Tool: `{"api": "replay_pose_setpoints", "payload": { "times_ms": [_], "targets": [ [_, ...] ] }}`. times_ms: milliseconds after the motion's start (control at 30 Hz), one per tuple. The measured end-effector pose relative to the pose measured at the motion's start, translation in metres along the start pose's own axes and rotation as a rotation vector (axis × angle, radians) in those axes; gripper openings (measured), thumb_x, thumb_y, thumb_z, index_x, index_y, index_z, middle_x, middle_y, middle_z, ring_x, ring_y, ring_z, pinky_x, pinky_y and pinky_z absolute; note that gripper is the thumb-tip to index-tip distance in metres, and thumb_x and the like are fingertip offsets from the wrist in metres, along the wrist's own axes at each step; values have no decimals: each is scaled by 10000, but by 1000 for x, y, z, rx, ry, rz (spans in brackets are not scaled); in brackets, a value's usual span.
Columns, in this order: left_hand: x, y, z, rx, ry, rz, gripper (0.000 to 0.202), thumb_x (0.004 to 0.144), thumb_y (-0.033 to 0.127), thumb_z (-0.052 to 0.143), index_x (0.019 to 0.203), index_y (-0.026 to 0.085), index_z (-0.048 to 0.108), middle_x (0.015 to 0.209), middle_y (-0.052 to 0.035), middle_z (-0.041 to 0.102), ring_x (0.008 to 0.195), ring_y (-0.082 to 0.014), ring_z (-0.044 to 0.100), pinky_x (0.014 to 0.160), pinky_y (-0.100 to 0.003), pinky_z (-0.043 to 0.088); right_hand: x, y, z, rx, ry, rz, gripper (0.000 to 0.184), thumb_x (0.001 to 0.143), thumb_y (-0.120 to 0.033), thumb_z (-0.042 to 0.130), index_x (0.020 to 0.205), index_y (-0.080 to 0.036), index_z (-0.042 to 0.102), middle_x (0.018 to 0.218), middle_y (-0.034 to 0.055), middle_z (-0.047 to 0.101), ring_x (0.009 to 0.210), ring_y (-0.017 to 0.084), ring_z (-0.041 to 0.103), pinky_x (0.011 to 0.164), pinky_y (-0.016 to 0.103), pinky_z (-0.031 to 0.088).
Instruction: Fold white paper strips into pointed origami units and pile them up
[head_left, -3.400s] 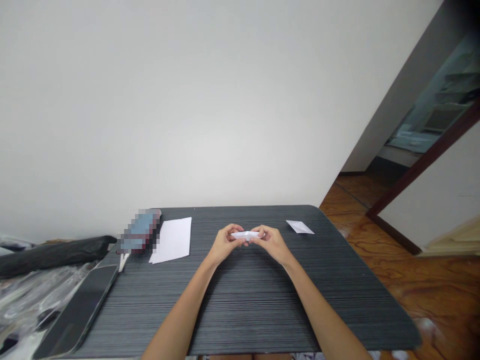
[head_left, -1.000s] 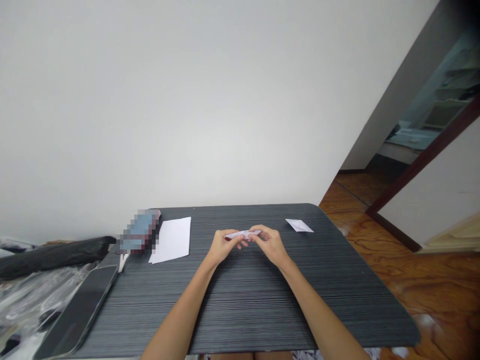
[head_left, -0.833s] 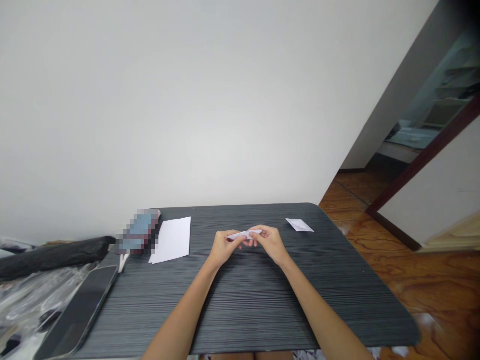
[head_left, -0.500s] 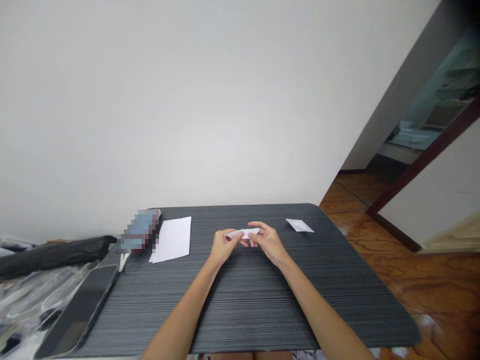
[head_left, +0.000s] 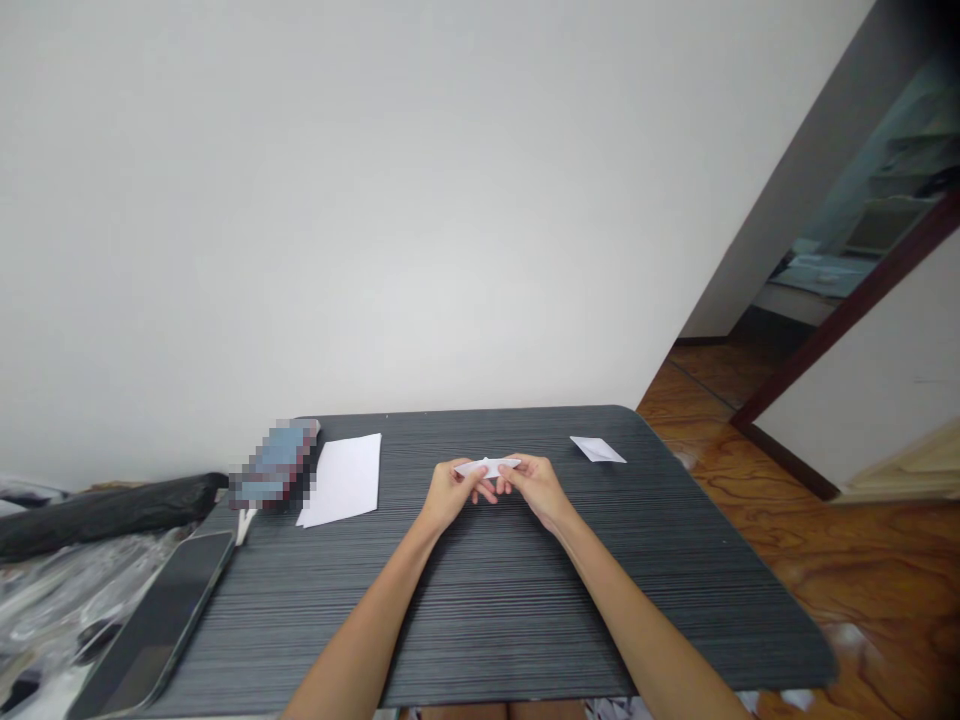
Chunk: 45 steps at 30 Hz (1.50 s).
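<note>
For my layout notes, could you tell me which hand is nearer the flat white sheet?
Left. The left hand is just right of the white sheet; the right hand lies farther right.

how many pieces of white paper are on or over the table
3: a folded piece pinched between the left hand and right hand above mid-table; a flat sheet at far left, perhaps covering more; a small folded piece at far right.

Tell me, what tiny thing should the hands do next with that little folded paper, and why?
Probably pinch along the top edge to sharpen the crease. The left hand and right hand each grip one end of the folded paper, holding it over the table. It looks long, thin and pointed, so its folds seem mostly made.
</note>
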<state>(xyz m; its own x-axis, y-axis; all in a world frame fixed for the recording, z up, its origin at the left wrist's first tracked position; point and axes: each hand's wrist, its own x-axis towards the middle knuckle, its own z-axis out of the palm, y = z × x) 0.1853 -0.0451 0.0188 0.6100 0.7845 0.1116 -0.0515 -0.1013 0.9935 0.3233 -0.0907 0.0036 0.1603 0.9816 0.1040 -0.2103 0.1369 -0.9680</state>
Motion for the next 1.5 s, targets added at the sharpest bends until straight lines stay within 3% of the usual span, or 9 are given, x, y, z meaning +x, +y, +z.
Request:
{"api": "replay_pose_setpoints", "payload": {
  "times_ms": [167, 533, 800, 967, 1100, 1200, 1300, 1400, 1500],
  "targets": [
    [-1, -3, 1, 59, 1, -5, 288, 699, 379, 552, 657, 94, 539, 531, -54, 636, 437, -125, 564, 384, -178, 332, -1, 4, 4, -28, 51, -4, 165, 618, -278, 635, 667, -125, 598, 459, -10, 565, 416, 88, 467, 433, 214, 325],
    [1, -1, -12, -250, -178, -224, 666, 765, 580, 271, 747, -17, 566, 646, -210, 626, 438, -185, 583, 353, -210, 320, 0, -1, -9, 27, -93, 99, 410, 738, -488, 458, 619, -109, 557, 448, 40, 569, 408, 119, 508, 442, 235, 323],
    [1, -3, -17, -23, 61, -146, 608, 763, 548, 329, 937, 14, 560, 398, 40, 399, 303, -50, 310, 339, -183, 171, -2, -6, -19, -230, -131, -65, 445, 807, -431, 376, 1065, -108, 542, 547, 1, 525, 488, 91, 421, 529, 242, 349],
    [-2, -5, -18, 233, 61, -4, 526, 764, 527, 340, 732, 83, 620, 438, 40, 351, 412, -63, 309, 401, -191, 223, -7, -18, -18, -431, -220, -170, 370, 807, -404, 383, 1037, -189, 576, 893, 50, 532, 587, 90, 422, 553, 234, 358],
    [-5, -4, -15, 361, 54, 29, 505, 776, 508, 325, 633, 111, 602, 443, 29, 391, 462, -97, 409, 453, -202, 305, -8, -21, -18, -469, -253, -177, 330, 805, -371, 399, 1030, -214, 581, 893, 41, 523, 604, 96, 437, 562, 236, 370],
    [-6, 0, -15, 416, 105, 83, 510, 818, 454, 257, 587, 129, 575, 439, 19, 395, 618, -145, 527, 567, -218, 376, -6, -22, -29, -512, -145, -177, 343, 807, -358, 386, 1020, -183, 590, 704, 23, 536, 503, 92, 409, 522, 243, 368],
    [-6, 10, -30, 516, 190, 172, 455, 834, 388, 267, 566, 151, 548, 477, -4, 453, 825, -180, 553, 693, -244, 394, -3, -26, -52, -615, 87, -244, 351, 790, -352, 389, 974, -151, 610, 726, 51, 577, 542, 122, 468, 525, 259, 388],
    [-11, 21, -63, 673, 306, 224, 352, 815, 344, 341, 631, 158, 575, 622, -42, 562, 899, -194, 540, 720, -258, 402, -5, -30, -81, -832, 337, -343, 304, 746, -319, 419, 851, -148, 647, 858, 89, 615, 727, 179, 538, 624, 285, 411],
    [-23, 30, -106, 845, 439, 153, 302, 803, 317, 365, 819, 144, 612, 809, -76, 609, 802, -182, 562, 700, -277, 423, -10, -34, -105, -1103, 550, -322, 256, 696, -272, 444, 789, -173, 661, 838, 67, 630, 650, 179, 533, 644, 306, 396]
  ]
}}
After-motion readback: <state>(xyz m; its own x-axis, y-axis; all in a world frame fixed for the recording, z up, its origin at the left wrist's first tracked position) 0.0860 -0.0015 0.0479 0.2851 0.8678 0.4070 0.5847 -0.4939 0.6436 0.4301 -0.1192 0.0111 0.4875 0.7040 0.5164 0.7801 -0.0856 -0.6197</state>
